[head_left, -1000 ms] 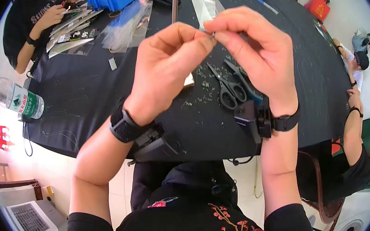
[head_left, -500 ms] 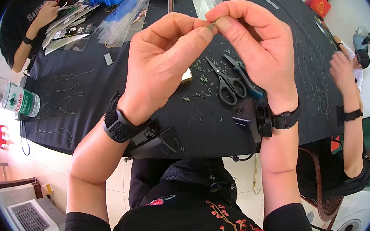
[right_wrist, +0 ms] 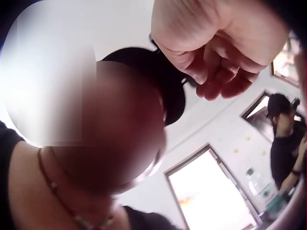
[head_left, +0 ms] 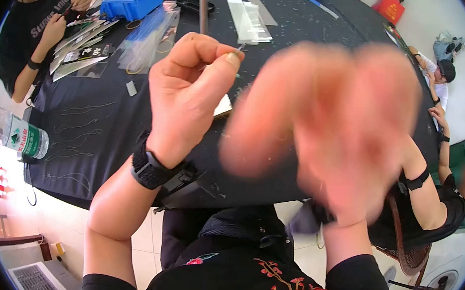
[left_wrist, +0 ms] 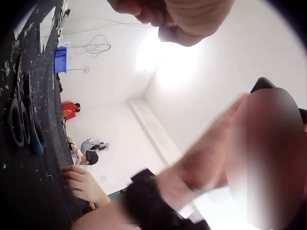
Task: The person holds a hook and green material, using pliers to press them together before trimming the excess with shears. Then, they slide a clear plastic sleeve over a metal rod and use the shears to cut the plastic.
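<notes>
My left hand point(head_left: 190, 92) is raised over the table, thumb and forefinger pinching a small, thin greyish piece point(head_left: 242, 47); its exact kind cannot be told. In the left wrist view, thin cord point(left_wrist: 98, 45) runs out and loops beside the fingers of that hand. My right hand point(head_left: 337, 122) is up close to the head camera and blurred. The right wrist view has its fingers point(right_wrist: 223, 84) loosely bent beside the dark cap point(right_wrist: 175, 103) on the wearer's head, nothing visible in them. Scissors point(left_wrist: 18, 122) and a blue-handled tool point(left_wrist: 36, 139) lie on the table.
Clear strips point(head_left: 249, 22) lie ahead on the black tablecloth point(head_left: 79, 174). Looped cords point(head_left: 78, 134), a water bottle point(head_left: 18, 133), plastic sleeves point(head_left: 147, 40) and a blue bin point(head_left: 134, 1) are leftward. A metal pole point(head_left: 203, 6) rises in front. Other people sit on both sides.
My right hand has left the left fingertips and come up towards the head camera. The left hand has shifted slightly left and lower, keeping its pinch.
</notes>
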{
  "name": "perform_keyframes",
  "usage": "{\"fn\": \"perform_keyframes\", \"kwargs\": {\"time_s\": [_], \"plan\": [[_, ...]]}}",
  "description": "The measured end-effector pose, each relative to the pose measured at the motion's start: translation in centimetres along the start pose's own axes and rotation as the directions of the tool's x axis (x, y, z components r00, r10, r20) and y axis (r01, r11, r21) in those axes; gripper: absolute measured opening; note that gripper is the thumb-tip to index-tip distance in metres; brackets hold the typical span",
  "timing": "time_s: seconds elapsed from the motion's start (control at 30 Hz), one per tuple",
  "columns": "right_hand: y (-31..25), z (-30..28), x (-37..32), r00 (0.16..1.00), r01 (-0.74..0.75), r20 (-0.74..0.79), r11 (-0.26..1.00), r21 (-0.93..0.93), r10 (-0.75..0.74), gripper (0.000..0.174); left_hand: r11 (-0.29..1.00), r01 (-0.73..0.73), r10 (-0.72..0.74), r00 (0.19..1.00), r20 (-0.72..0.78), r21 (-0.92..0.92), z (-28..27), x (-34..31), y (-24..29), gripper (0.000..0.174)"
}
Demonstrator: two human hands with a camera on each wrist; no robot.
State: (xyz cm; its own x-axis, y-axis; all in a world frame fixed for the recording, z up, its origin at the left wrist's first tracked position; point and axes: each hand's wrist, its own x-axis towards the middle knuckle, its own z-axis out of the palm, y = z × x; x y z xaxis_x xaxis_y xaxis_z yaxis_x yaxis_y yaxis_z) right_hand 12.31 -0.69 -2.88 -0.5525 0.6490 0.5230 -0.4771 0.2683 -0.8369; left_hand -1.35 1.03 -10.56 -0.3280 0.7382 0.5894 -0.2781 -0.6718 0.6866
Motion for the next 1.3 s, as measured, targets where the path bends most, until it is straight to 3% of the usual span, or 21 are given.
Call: {"fn": "perform_keyframes", "kwargs": {"time_s": [0.1, 0.27, 0.43, 0.47, 0.5, 0.53, 0.6, 0.63, 0.67, 0.7, 0.77, 0.8, 0.83, 0.9, 1.07, 1.2, 1.3], "plan": [[-0.8, 0.4, -2.3, 0.999, 0.011, 0.048, 0.999, 0.044, -0.013, 0.025, 0.988, 0.108, -0.116, 0.991, 0.068, 0.107, -1.1, 0.4, -0.7, 0.003], [-0.1, 1.5, -3.8, 0.968, 0.027, 0.235, 0.963, 0.269, -0.093, 0.019, 0.992, 0.118, -0.120, 0.991, 0.066, 0.041, -0.9, 0.4, -0.5, 0.003], [0.4, 1.1, -5.1, 0.930, -0.001, 0.333, 0.902, 0.432, -0.158, 0.016, 0.990, 0.037, -0.044, 0.998, 0.053, 0.134, -1.1, 0.4, -0.8, 0.002], [0.7, -0.2, -4.6, 0.961, 0.072, 0.266, 0.997, -0.001, -0.069, 0.011, 0.989, 0.036, -0.042, 0.998, 0.044, 0.141, -1.2, 0.5, -0.7, 0.002], [1.0, -1.9, -3.9, 0.985, 0.095, 0.169, 0.894, -0.438, -0.022, 0.006, 0.992, 0.035, -0.040, 0.998, 0.042, 0.124, -1.1, 0.6, -0.6, 0.002], [1.6, -3.8, -3.2, 0.998, 0.059, 0.057, 0.612, -0.789, -0.023, 0.002, 0.994, 0.038, -0.042, 0.998, 0.039, 0.104, -1.0, 0.5, -0.5, 0.002], [4.7, -9.2, -2.7, 0.999, -0.013, -0.019, 0.195, -0.981, -0.029, 0.008, 0.994, 0.004, -0.009, 0.999, 0.044, 0.111, -0.9, 0.4, -0.5, 0.002], [5.6, -11.4, -3.1, 0.998, 0.042, 0.047, -0.088, -0.995, -0.050, 0.009, 0.993, -0.030, 0.023, 0.998, 0.059, 0.113, -0.9, 0.5, -0.5, 0.003], [6.4, -12.7, -3.7, 0.993, -0.116, -0.116, -0.040, -0.992, 0.008, 0.012, 0.992, -0.026, 0.019, 0.998, 0.053, 0.121, -0.8, 0.4, -0.4, 0.002], [6.7, -12.8, -3.8, 0.994, -0.105, -0.106, -0.040, -0.994, 0.013, 0.012, 0.992, -0.030, 0.025, 0.999, 0.043, 0.122, -0.8, 0.4, -0.3, 0.002], [7.1, -12.8, -4.3, 0.982, -0.178, -0.163, 0.172, -0.969, 0.096, 0.015, 0.988, -0.023, 0.015, 0.998, 0.054, 0.153, -0.7, 0.3, -0.3, 0.001], [7.5, -12.8, -4.4, 0.993, -0.114, -0.112, 0.113, -0.987, 0.026, 0.016, 0.986, -0.021, 0.012, 0.998, 0.055, 0.165, -0.7, 0.3, -0.3, 0.001], [7.6, -12.7, -4.4, 0.993, -0.115, -0.112, 0.114, -0.987, 0.027, 0.016, 0.986, -0.020, 0.011, 0.998, 0.055, 0.166, -0.7, 0.2, -0.4, 0.001], [7.8, -12.6, -3.9, 0.999, 0.019, 0.026, 0.170, -0.985, 0.040, 0.017, 0.972, -0.060, 0.048, 0.997, 0.056, 0.225, -0.7, 0.3, -0.7, 0.002], [7.5, -10.6, -4.3, 0.957, 0.049, 0.094, 0.164, -0.985, 0.274, 0.018, 0.963, -0.049, 0.046, 0.999, 0.018, 0.264, -0.7, 0.3, -0.5, 0.003], [7.8, -9.2, -4.9, 0.946, 0.019, 0.025, 0.023, -1.000, 0.323, 0.019, 0.961, -0.071, 0.067, 0.997, 0.025, 0.268, -0.6, 0.4, -0.5, 0.004], [7.6, -8.6, -4.4, 0.940, -0.073, -0.068, 0.004, -0.997, 0.335, 0.018, 0.959, -0.090, 0.084, 0.996, 0.034, 0.269, -0.6, 0.4, -0.5, 0.004]]}}
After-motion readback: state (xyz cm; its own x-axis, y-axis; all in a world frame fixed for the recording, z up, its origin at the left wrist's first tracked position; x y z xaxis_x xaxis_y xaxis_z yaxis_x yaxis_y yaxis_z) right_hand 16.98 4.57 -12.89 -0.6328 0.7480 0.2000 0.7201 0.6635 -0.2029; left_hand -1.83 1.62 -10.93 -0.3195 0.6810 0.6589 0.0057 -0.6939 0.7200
